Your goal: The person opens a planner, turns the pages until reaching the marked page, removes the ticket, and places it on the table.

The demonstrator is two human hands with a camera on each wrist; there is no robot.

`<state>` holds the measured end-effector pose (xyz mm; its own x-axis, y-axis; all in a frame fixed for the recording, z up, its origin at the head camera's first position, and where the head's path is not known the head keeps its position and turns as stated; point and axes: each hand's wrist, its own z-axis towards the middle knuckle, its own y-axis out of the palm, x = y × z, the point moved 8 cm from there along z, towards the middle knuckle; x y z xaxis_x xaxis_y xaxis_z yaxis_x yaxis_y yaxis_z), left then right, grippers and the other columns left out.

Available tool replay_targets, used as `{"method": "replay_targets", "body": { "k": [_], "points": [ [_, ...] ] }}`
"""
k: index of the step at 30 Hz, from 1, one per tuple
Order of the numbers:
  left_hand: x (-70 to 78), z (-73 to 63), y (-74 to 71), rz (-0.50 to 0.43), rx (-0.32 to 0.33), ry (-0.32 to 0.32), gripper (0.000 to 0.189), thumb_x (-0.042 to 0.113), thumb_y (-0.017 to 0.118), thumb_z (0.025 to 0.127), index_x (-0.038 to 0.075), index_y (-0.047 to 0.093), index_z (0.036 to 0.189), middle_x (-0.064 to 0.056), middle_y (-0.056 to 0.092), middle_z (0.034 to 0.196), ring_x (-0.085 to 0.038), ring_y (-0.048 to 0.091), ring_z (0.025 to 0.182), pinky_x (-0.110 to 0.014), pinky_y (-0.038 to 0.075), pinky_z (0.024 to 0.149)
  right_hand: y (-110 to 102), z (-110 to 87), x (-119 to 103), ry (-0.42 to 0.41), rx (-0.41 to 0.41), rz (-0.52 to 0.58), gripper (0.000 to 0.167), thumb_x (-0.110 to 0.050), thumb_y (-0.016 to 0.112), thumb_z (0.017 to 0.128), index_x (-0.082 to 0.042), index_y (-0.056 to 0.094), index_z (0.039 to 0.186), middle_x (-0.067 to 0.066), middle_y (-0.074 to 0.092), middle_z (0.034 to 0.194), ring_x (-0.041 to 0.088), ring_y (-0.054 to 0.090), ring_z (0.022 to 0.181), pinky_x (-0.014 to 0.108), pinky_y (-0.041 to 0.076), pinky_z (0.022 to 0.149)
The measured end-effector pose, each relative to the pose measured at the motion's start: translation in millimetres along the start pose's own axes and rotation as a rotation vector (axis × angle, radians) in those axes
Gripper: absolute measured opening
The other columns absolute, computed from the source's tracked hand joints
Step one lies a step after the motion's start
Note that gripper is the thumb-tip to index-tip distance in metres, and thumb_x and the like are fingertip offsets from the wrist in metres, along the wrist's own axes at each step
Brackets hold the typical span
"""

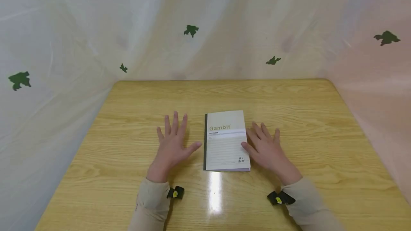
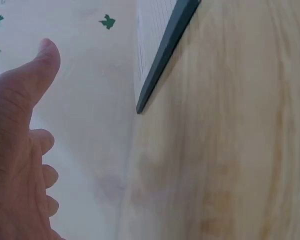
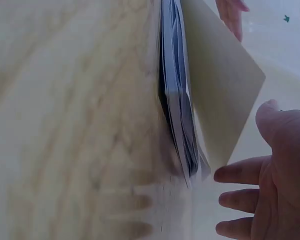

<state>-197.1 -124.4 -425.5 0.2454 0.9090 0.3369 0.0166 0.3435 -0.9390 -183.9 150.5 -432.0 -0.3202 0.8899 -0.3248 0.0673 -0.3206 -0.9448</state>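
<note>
A closed notebook (image 1: 226, 152) with a pale cover marked "Gambit" and a dark spine lies on the wooden table, its spine to the left. In the right wrist view the cover (image 3: 222, 85) stands a little away from the pages (image 3: 177, 100). Left of the spine, my left hand (image 1: 172, 147) is spread with straight fingers and holds nothing. At the notebook's right edge is my right hand (image 1: 266, 149), its fingers extended and its thumb overlapping the cover in the head view. Whether that hand touches the notebook I cannot tell.
The wooden table (image 1: 128, 124) has rounded far corners. Pale cloth (image 1: 224, 27) with green bird and leaf prints hangs behind it and along both sides. Black straps with a yellow mark (image 1: 175, 193) sit at both wrists. Light reflects off the table below the notebook.
</note>
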Motion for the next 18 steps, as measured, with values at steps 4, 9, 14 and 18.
{"method": "replay_targets", "body": {
  "k": [4,9,14,18],
  "points": [
    [14.9,-1.4,-4.0,-0.022,-0.002,0.063,0.099,0.070,0.049,0.088,0.022,-0.001,0.158,-0.007,-0.018,0.161,-0.033,-0.026,0.143,-0.071,-0.004,0.108,-1.3,1.7,-10.4,-0.018,0.023,0.013,0.061,-0.048,0.042,0.102,-0.005,0.045,0.146,0.024,0.031,0.154,0.049,0.021,0.141,0.077,0.003,0.103],
    [49.9,-4.8,-14.7,-0.016,0.044,0.221,0.094,0.070,0.044,0.090,0.015,0.009,0.158,-0.010,-0.008,0.163,-0.034,-0.019,0.145,-0.072,0.000,0.107,-11.0,2.2,-24.0,-0.053,0.086,0.046,0.061,-0.045,0.040,0.103,-0.005,0.040,0.148,0.022,0.032,0.154,0.047,0.023,0.141,0.074,0.002,0.106],
    [93.0,-11.2,-27.3,0.017,0.101,0.411,0.097,0.079,0.016,0.088,0.012,0.013,0.158,-0.012,-0.002,0.163,-0.036,-0.012,0.147,-0.072,0.006,0.108,-24.7,3.1,-49.0,-0.146,0.176,0.128,0.069,-0.051,0.031,0.103,0.001,0.039,0.147,0.020,0.035,0.153,0.045,0.030,0.139,0.072,0.001,0.108],
    [120.0,-18.4,-34.9,0.042,0.117,0.543,0.093,0.076,0.021,0.091,0.011,0.013,0.158,-0.011,0.005,0.164,-0.037,-0.007,0.147,-0.068,0.008,0.110,-27.3,5.1,-67.7,-0.215,0.221,0.167,0.081,-0.060,0.016,0.100,0.001,0.041,0.146,0.020,0.040,0.150,0.044,0.034,0.137,0.072,0.004,0.107]
  ]
}}
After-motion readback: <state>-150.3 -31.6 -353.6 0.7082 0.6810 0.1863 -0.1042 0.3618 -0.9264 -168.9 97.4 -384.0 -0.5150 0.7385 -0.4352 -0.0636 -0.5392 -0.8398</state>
